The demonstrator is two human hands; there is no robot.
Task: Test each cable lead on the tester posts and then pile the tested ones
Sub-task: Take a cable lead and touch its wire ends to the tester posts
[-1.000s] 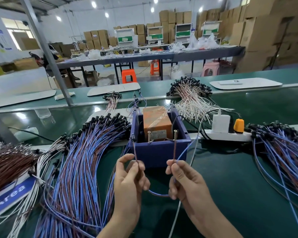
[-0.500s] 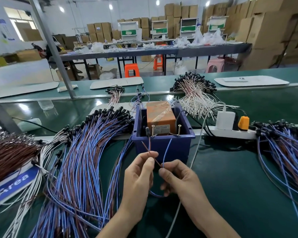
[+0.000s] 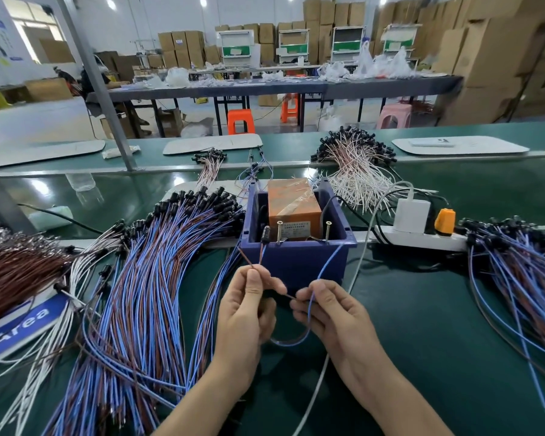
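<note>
From the head view, we hold one cable lead (image 3: 291, 339) in front of us. Our left hand (image 3: 246, 313) is pinched shut on its brown wire, whose bare tip angles up and to the left, short of the tester. Our right hand (image 3: 331, 309) is pinched shut on the blue wire, which loops down between the two hands and rises again toward the box's right corner. We judge the ends are held apart like this so that each can meet its own post. The lead's black plug (image 3: 266, 233) sits just above the left hand, at the box's front wall.

Straight ahead of both hands stands the blue box (image 3: 299, 259), with the orange tester (image 3: 293, 206) inside and two screw posts (image 3: 328, 231) upright at its front edge. Neither wire end touches a post, so this lead looks untested.

To the left of the left hand, a big pile of leads (image 3: 145, 278) fans across the green bench (image 3: 422, 309). Well to the right of the right hand lies a smaller pile (image 3: 516, 262), past a white power strip (image 3: 422, 239). Which pile holds the tested ones we cannot tell.

Beyond the bench is a workshop with another long table (image 3: 280, 86), plastic stools (image 3: 240, 121) and stacked cardboard boxes (image 3: 497, 58).
</note>
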